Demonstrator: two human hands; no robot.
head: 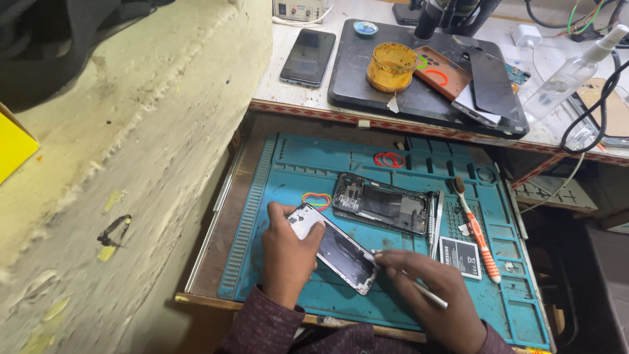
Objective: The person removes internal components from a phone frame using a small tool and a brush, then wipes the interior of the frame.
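1. Teal silicone work mat [288,275] fills the lower centre of the frame, lying in a pulled-out drawer below the tabletop [288,85].
2. Left hand [286,252], lower centre: grip closed on the near-left end of a phone screen panel [339,249], thumb on its top edge, panel resting on the mat.
3. Right hand [436,292], lower right of centre: grip pinched narrow around a thin metal tool [419,290], its tip at the panel's right edge.
4. Step in hand, as judged: working the tool along the panel's edge, cleaning or prying it. The next move would call for a steady left hold and light, shallow pressure so the glass does not crack.
5. Just beyond the panel: an opened phone frame [380,204], coloured rubber bands [317,198] left of it, tweezers [435,219] on its right side.
6. Right of centre: a flat battery [460,257] and an orange-handled toothbrush [477,229].
7. Farther up the mat: red rubber bands [389,159].
8. Upper frame, on the tabletop: dark tray [354,72] with an amber jar [391,65], a dark phone [308,56] to its left, and a clear spray bottle [571,69] upper right.
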